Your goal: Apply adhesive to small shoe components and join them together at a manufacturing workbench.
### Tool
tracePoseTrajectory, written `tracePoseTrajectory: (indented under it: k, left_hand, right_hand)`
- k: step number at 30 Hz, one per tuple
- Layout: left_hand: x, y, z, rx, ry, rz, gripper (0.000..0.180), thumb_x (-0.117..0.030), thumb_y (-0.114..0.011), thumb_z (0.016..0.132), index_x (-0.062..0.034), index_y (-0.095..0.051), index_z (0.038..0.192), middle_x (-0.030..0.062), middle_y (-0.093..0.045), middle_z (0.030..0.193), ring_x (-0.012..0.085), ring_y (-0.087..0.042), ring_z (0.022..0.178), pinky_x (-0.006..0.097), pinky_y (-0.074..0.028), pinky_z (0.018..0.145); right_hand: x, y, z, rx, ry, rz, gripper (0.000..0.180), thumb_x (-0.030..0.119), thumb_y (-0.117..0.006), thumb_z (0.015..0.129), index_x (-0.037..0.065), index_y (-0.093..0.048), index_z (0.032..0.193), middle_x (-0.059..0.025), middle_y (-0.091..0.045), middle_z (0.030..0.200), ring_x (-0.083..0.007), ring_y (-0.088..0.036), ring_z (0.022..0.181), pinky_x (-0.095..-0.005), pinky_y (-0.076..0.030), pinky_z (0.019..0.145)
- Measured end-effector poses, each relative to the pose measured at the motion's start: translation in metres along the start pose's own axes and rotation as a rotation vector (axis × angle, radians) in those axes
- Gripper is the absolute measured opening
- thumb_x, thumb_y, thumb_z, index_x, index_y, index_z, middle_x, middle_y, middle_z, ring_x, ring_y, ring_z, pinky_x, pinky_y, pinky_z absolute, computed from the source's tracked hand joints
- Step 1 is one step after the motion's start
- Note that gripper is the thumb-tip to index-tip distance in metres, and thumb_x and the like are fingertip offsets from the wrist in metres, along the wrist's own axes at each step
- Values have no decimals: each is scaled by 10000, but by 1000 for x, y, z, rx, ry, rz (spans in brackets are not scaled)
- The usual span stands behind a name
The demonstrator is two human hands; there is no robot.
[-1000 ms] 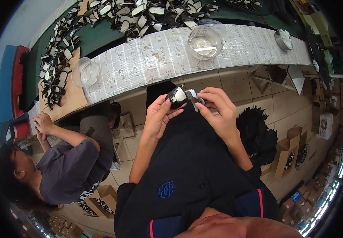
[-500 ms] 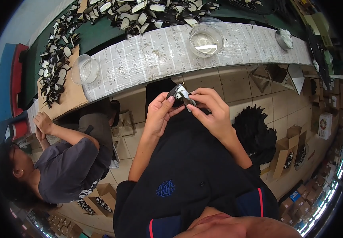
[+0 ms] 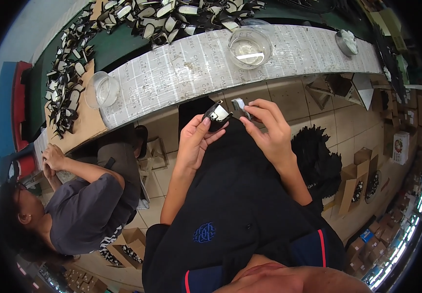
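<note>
Above my lap, my left hand (image 3: 195,139) is closed around a shoe heel (image 3: 218,113), glossy black with a white patch on top and ragged black edges. A short distance to its right, my right hand (image 3: 272,128) pinches a small grey-and-white piece (image 3: 238,106) between thumb and fingers; it looks soft like a scrap of cloth, but its kind is unclear. Heel and piece are apart. Beyond my hands, the table's near strip (image 3: 172,73) is covered in printed white paper under clear film. Many similar black heels with pale faces (image 3: 172,24) lie heaped at the back.
Two clear plastic bowls (image 3: 250,49) and a small metal cup with white stuff (image 3: 347,43) stand on the strip. A cardboard sheet (image 3: 86,117) lies left, near a co-worker (image 3: 84,205) seated there. Black scraps (image 3: 316,161) and open boxes (image 3: 355,180) are at floor level, right.
My right hand has drawn away to the right with the grey-and-white piece, which was against the heel before. The heel's white patch now shows more fully in my left hand.
</note>
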State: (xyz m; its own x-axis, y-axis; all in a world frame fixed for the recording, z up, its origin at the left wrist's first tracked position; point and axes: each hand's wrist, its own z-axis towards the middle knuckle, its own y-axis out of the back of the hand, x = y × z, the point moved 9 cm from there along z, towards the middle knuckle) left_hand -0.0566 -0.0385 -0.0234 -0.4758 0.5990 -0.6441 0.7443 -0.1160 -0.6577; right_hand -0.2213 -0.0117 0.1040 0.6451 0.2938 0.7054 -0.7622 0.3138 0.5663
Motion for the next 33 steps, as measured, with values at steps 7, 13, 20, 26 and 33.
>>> tracePoseTrajectory:
  k: [7, 13, 20, 26, 33]
  left_hand:
    - [-2, -2, -2, -1, -6, -2, 250, -209, -546, 1007, 1, -565, 1140, 155, -660, 1153, 258, -663, 1074, 365, -556, 921]
    - [-4, -12, -2, 44, -53, 82, 187, -148, -561, 995, -5, -557, 1116, 137, -660, 1125, 231, -665, 1046, 356, -560, 894]
    - [-2, -14, -2, 27, -67, 116, 171, -118, -605, 969, -17, -561, 1100, 86, -655, 1066, 151, -644, 989, 343, -562, 879]
    - [1, -12, -1, 35, -62, 156, 162, -120, -620, 960, -18, -567, 1074, 73, -653, 1047, 131, -633, 965, 338, -566, 868]
    - [1, -11, -2, 11, -48, 168, 156, -119, -621, 960, -18, -568, 1067, 72, -652, 1038, 129, -630, 963, 337, -566, 866]
  right_hand:
    - [-16, 17, 2, -96, -137, 150, 262, -55, -724, 814, -22, -664, 1067, -119, -615, 1111, -161, -659, 904, -261, -587, 708]
    - [-3, 10, 4, 37, -71, 166, 240, -40, -717, 822, -21, -670, 1057, -134, -629, 1115, -193, -663, 929, -278, -579, 741]
    - [12, -2, 6, 102, 43, 145, 252, -17, -730, 802, -9, -680, 1048, -139, -643, 1117, -264, -658, 966, -320, -550, 778]
    - [15, -8, 7, 120, 87, 143, 271, 2, -724, 813, -5, -655, 1076, -145, -626, 1118, -291, -661, 935, -349, -558, 761]
    - [8, -7, 4, 69, 41, -8, 272, -19, -737, 793, -8, -668, 1055, -149, -632, 1117, -288, -657, 951, -346, -548, 772]
